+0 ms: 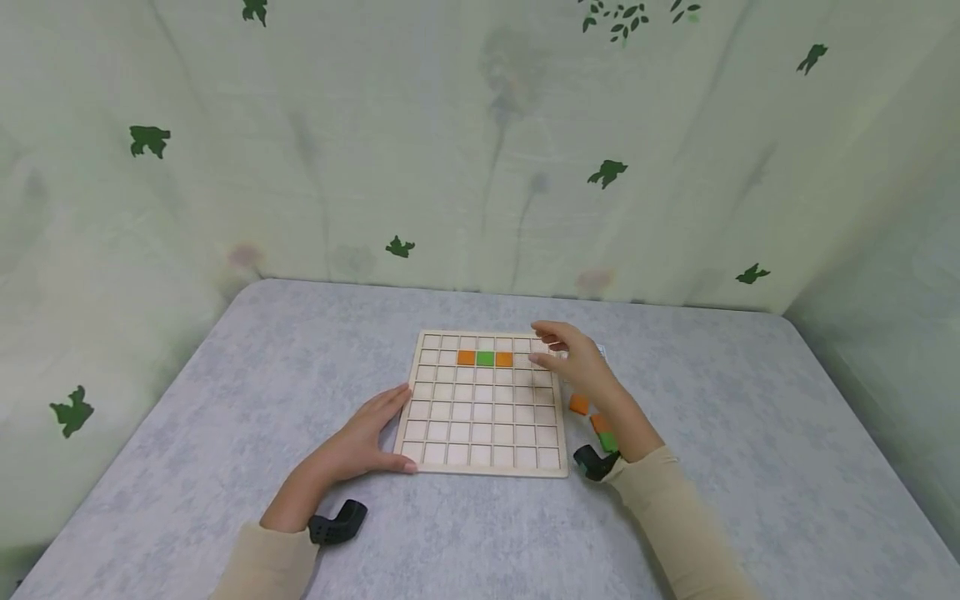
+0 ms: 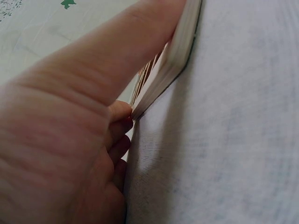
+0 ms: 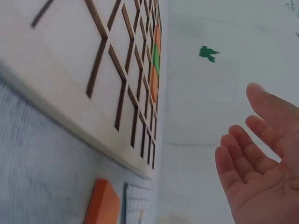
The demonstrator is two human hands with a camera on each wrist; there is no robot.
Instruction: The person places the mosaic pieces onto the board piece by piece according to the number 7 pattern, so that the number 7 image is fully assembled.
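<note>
A square wooden grid board [image 1: 482, 433] lies on the table. Near its far edge, two orange tiles [image 1: 467, 357] flank a green tile [image 1: 485, 358] in one row. My left hand [image 1: 358, 440] rests against the board's near left corner, its fingers along the left side and its thumb at the front edge. Over the far right part of the board hovers my right hand [image 1: 581, 363], fingers loosely bent and apart from the thumb. In the right wrist view, that hand [image 3: 261, 163] holds nothing.
Right of the board lie a loose orange tile [image 1: 579, 405], another orange one [image 1: 598, 423] and a green one [image 1: 608, 442]. A small white card with a grid [image 3: 138, 200] is partly hidden behind my right hand in the head view. A pale curtain [image 1: 450, 167] hangs behind the table.
</note>
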